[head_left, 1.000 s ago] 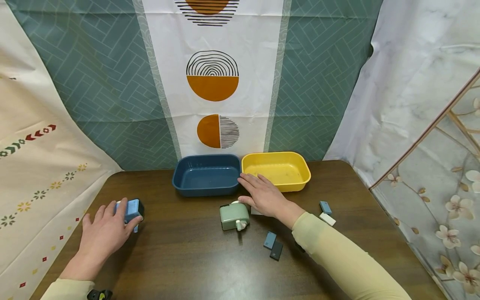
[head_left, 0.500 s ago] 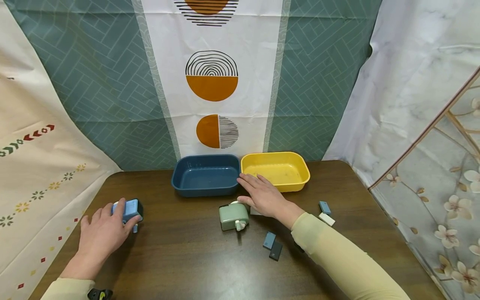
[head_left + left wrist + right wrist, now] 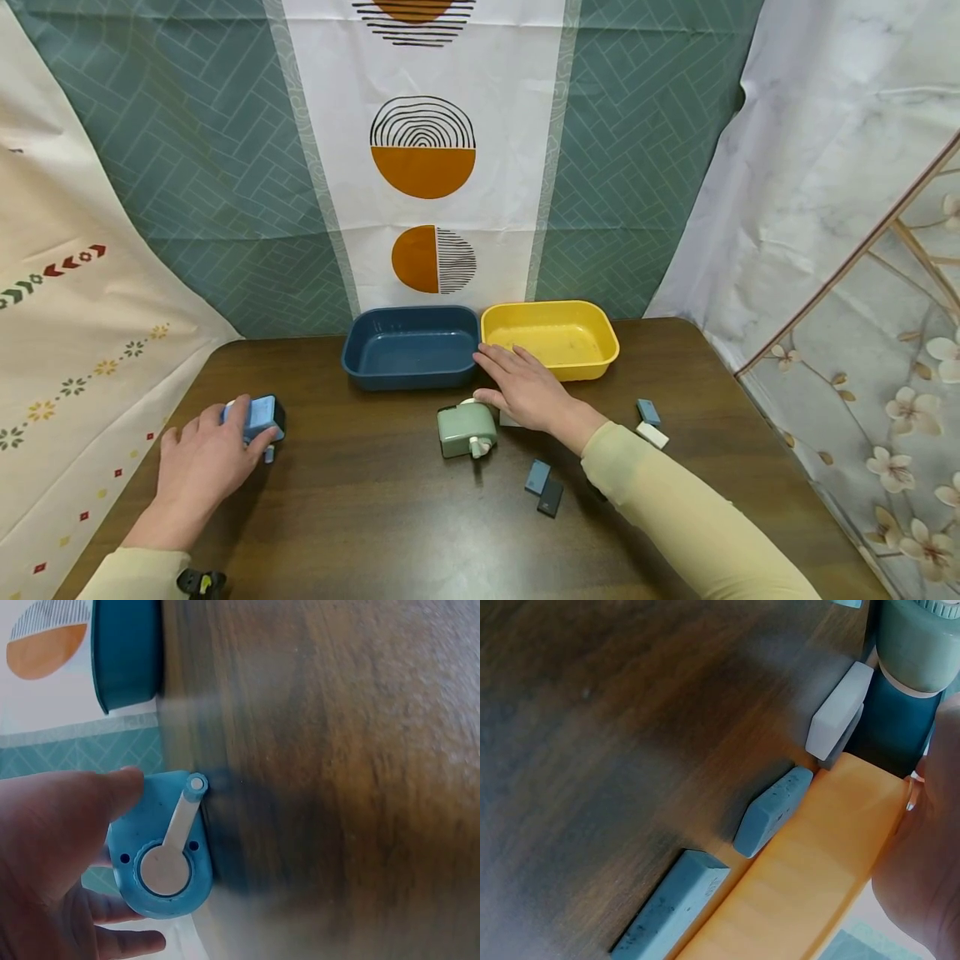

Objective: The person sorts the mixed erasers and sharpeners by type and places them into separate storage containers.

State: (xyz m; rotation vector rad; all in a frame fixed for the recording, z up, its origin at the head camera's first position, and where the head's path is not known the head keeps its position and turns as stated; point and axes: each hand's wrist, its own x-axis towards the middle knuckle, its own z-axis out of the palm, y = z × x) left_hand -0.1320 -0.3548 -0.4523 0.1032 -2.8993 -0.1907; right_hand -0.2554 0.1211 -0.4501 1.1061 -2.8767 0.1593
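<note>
At the left of the table lies a blue crank pencil sharpener (image 3: 262, 414). My left hand (image 3: 206, 462) rests over it, fingers loosely extended and thumb at its right side. Its pale crank handle (image 3: 176, 825) shows in the left wrist view, with the thumb tip at the body's edge. A green crank pencil sharpener (image 3: 467, 430) lies at mid-table. Beside it my right hand (image 3: 525, 392) is spread with straight fingers reaching toward the trays, its thumb near the sharpener's top. A pale eraser (image 3: 510, 418) is partly hidden under that hand.
A dark blue tray (image 3: 408, 382) and a yellow tray (image 3: 577, 371) stand side by side at the back. A blue eraser (image 3: 537, 477) and a black eraser (image 3: 550, 497) lie near the right sleeve. Farther right are another blue eraser (image 3: 648, 412) and a white eraser (image 3: 652, 435).
My left thumb and fingers have drawn slightly closer about the blue pencil sharpener. The right hand and the other objects have kept their places; the head view has shifted slightly.
</note>
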